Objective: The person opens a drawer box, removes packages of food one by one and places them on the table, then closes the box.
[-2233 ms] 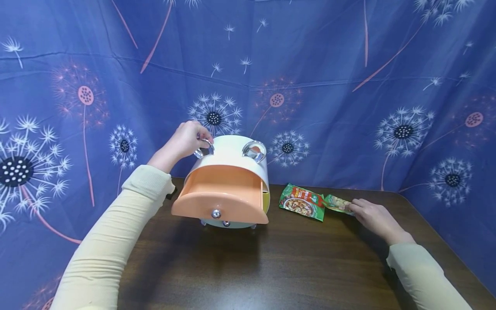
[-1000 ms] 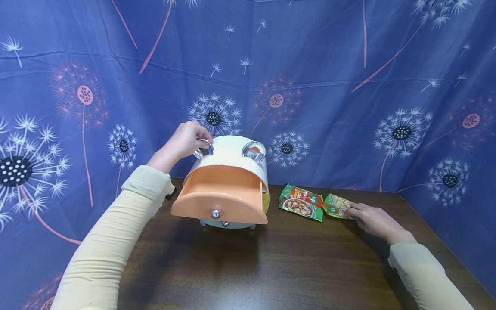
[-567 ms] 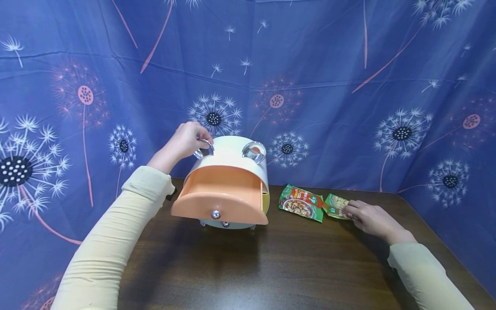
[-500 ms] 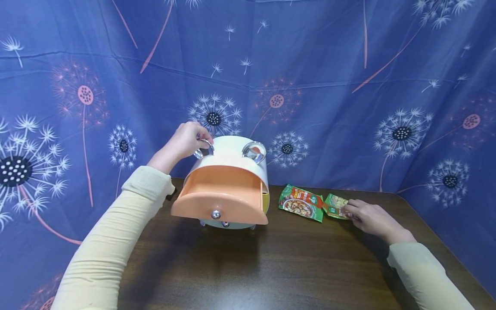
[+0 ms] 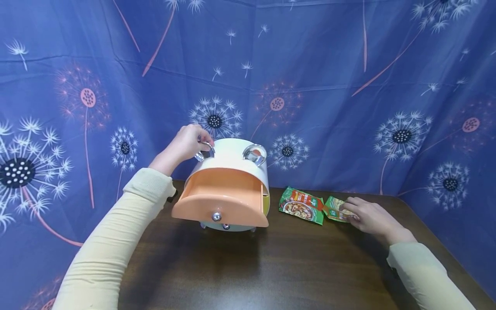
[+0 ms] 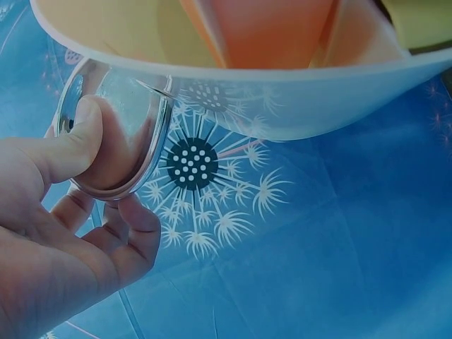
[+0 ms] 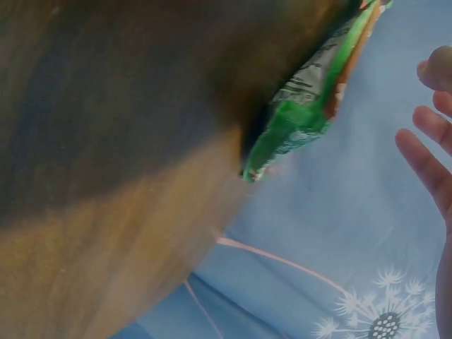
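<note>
A white rounded drawer box (image 5: pixel 232 150) stands at the back of the table, its orange drawer (image 5: pixel 221 206) pulled out with nothing visible inside. My left hand (image 5: pixel 187 141) pinches the box's left chrome ear (image 6: pixel 120 141), thumb on its face and fingers curled behind it. The right chrome ear (image 5: pixel 254 154) is untouched. Two food packets lie to the right: a red-and-green one (image 5: pixel 302 206) and a smaller green one (image 5: pixel 335 206). My right hand (image 5: pixel 370 217) is over the smaller packet's right end; in the right wrist view its fingers (image 7: pixel 431 141) are spread and apart from the packet.
A lower pale drawer with a round knob (image 5: pixel 226 226) sits under the orange one. A small dark object (image 5: pixel 172 195) lies left of the box. Blue dandelion-print cloth (image 5: pixel 329 86) hangs behind the brown table (image 5: pixel 302 267).
The smaller packet, earlier tilted up in my right fingers, now lies flatter beside the other one. My right fingers have come away from it. The left hand keeps its hold.
</note>
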Demonstrator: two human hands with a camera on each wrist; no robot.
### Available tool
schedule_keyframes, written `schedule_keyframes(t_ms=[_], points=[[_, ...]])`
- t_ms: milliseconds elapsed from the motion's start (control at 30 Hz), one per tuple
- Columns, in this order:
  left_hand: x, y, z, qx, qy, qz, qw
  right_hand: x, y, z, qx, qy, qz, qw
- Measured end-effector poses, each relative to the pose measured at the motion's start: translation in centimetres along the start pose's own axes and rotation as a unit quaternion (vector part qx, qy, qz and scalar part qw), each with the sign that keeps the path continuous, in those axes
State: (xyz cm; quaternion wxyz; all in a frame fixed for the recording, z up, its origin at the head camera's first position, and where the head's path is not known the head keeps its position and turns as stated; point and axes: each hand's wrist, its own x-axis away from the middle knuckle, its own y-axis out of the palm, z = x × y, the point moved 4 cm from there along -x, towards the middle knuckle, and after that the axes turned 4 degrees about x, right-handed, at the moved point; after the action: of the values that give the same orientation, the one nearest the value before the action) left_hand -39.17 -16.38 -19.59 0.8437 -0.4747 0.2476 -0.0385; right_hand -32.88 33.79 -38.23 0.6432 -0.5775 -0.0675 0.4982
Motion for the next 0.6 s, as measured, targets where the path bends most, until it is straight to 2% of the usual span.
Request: schedule_keyframes(t_ms=[333,600], points=[[0.0,0.1,0.0,-0.004,0.003,0.002,1.0,-1.3,-1.1,-0.4,-0.009,-0.028,-0.002,1.0],[0.0,0.0,0.0,-0.003,0.002,0.003,1.0,-3.3,-2.2,-1.3,-0.006,-0.045,0.004,0.999]])
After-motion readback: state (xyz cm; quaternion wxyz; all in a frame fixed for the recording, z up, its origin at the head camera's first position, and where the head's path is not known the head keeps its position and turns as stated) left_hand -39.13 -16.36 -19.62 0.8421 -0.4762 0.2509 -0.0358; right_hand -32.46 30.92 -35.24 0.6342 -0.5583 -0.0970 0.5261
